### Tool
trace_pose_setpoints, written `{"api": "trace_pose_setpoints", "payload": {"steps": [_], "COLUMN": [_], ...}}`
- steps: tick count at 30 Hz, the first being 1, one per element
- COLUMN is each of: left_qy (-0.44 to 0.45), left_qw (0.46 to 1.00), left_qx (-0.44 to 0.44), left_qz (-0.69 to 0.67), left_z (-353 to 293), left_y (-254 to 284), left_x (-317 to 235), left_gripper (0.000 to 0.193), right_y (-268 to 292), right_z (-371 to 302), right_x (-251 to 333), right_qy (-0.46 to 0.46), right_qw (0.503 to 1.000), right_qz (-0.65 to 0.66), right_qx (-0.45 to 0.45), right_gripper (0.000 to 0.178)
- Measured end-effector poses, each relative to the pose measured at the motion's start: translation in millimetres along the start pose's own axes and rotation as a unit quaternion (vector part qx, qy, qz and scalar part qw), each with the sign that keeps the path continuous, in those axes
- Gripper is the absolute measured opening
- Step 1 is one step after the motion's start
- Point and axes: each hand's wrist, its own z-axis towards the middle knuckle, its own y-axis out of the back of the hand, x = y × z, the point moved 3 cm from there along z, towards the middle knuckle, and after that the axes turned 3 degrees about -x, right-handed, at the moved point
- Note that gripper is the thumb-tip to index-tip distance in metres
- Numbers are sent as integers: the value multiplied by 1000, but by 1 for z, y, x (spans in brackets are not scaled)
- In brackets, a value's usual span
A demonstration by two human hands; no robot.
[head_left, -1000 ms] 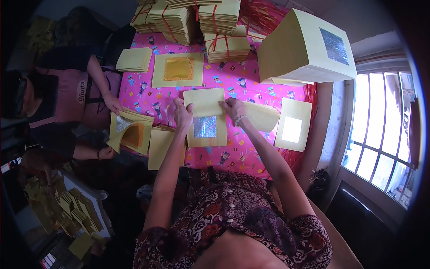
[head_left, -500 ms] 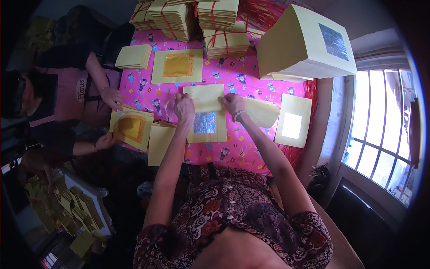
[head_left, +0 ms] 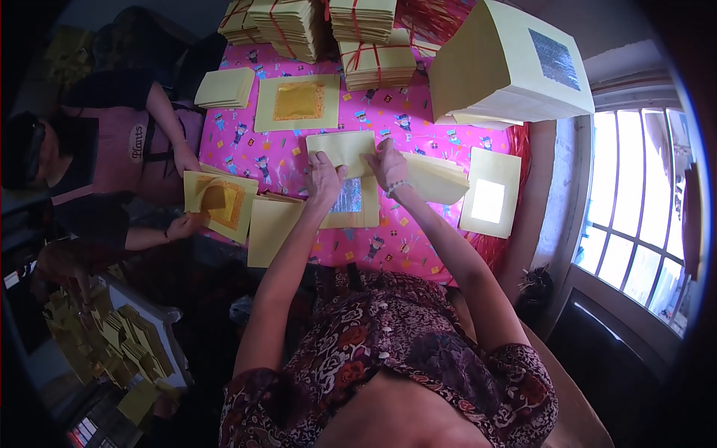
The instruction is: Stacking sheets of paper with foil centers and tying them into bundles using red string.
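Left hand (head_left: 325, 179), fingers curled, and right hand (head_left: 388, 168), pinching narrowly, hold yellow paper (head_left: 351, 147) seemingly mid-fold over its silver square (head_left: 349, 198), calling for even creasing.

Barred window (head_left: 633, 209) (bright), pink patterned tablecloth (head_left: 345, 250)

Matt against shine

The folded sheet (head_left: 351, 146) looks like smooth, matt paper, while its silver panel (head_left: 348, 200) has a reflective, foil-like finish. The gold panel (head_left: 300, 101) gleams like metallic foil too. A glossy, plastic-looking cover (head_left: 351, 246) wraps the tabletop. Tied bundles (head_left: 396, 60) show dull paper edges; the red strands (head_left: 433, 22) look shiny and plastic. The patterned blouse (head_left: 358, 321) is cloth. The window bars (head_left: 632, 194) look like metal.
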Motion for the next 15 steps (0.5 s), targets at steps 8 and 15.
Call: {"api": "trace_pose_setpoints", "payload": {"steps": [8,15], "left_qy": [-15,-24], "left_qw": [999,997], "left_qx": [-42,-63], "left_qz": [9,32], "left_z": [8,11], "left_y": [-8,-19], "left_x": [6,4], "left_gripper": [49,50], "right_y": [-9,-38], "right_z": [-11,-10], "right_x": [29,7], "right_qy": [337,306], "right_qw": [938,946], "right_qz": [-53,-88], "right_qx": [65,51], "right_gripper": [18,19]}}
